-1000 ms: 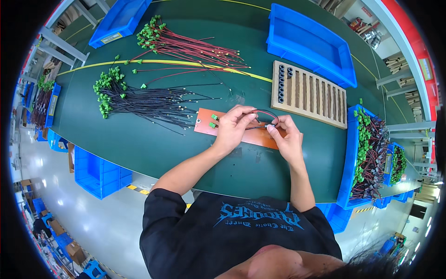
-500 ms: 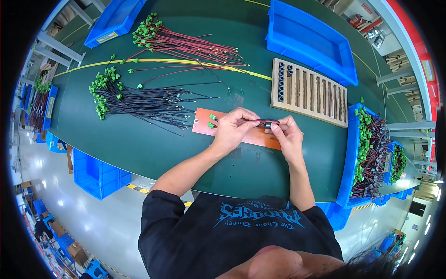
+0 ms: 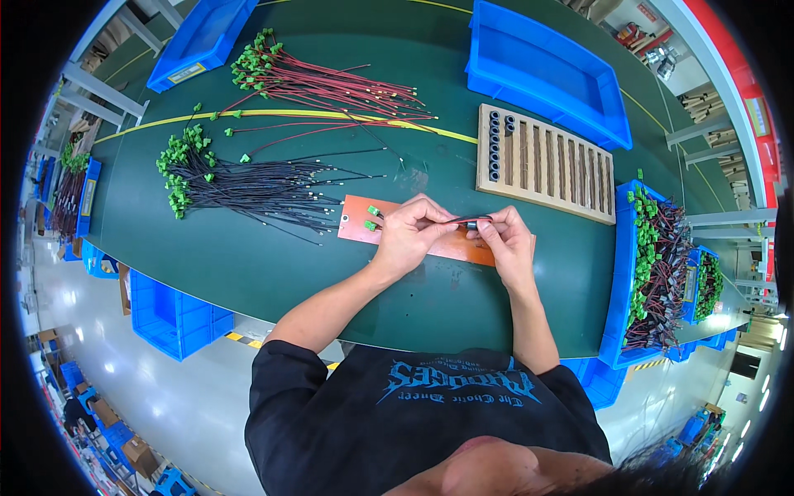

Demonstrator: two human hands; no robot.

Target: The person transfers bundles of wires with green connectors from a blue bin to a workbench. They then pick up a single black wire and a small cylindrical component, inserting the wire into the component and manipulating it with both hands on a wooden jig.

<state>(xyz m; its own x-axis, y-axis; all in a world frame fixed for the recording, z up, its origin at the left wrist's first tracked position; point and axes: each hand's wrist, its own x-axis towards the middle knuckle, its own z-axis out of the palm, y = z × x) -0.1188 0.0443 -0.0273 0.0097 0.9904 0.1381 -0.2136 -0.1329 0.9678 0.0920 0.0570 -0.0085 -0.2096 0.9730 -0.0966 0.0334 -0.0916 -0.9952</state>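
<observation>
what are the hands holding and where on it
A thin wire pair with a small black sleeve: left hand pinches the wires, right hand the sleeve end.

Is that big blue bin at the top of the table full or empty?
Empty. The blue bin shows only its bare blue floor, with no wires or parts inside.

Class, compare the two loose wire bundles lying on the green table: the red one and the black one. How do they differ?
The red wire bundle lies farther from the person; the black wire bundle lies nearer, beside the orange board. The red wires fan out wider; the black ones lie closer together. Both carry green connectors at their left ends.
</observation>
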